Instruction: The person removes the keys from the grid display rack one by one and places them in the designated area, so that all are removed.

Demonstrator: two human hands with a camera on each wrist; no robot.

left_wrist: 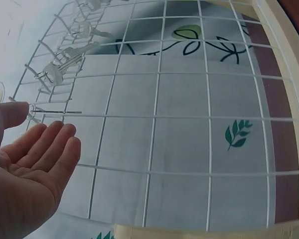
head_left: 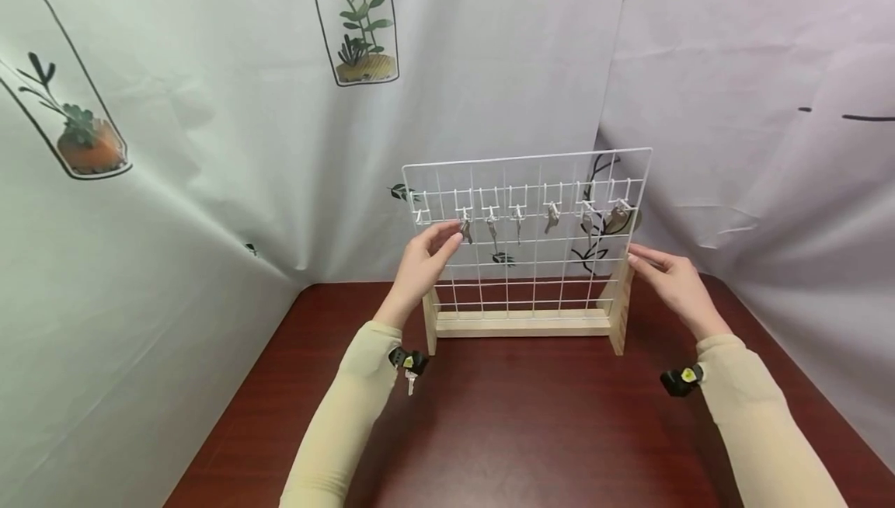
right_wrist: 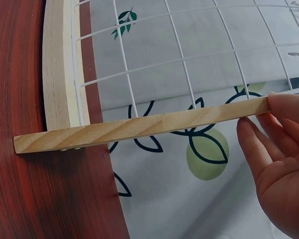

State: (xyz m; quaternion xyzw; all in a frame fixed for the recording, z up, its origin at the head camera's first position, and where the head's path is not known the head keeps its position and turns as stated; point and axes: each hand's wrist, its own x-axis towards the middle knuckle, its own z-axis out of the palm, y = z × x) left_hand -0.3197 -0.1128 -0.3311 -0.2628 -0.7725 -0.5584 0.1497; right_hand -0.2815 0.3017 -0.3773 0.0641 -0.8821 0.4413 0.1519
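Note:
A white wire grid rack [head_left: 534, 263] with a wooden base [head_left: 524, 325] stands upright on the table. Keys hang from several of its white hooks; the leftmost hook [head_left: 420, 217] bears none. My left hand [head_left: 423, 263] is at a key [head_left: 467, 231] hanging on the second hook from the left. In the left wrist view the thumb is beside that key [left_wrist: 57, 112], while the other fingers are apart from the thumb. My right hand [head_left: 671, 283] pinches the upper end of the rack's right wooden leg [right_wrist: 154, 126] between thumb and fingers.
A loose key [head_left: 410, 383] shows just below the left wrist's camera. The dark red table [head_left: 531, 422] extends in front of the rack. Printed pale cloth [head_left: 231, 120] hangs behind and at both sides.

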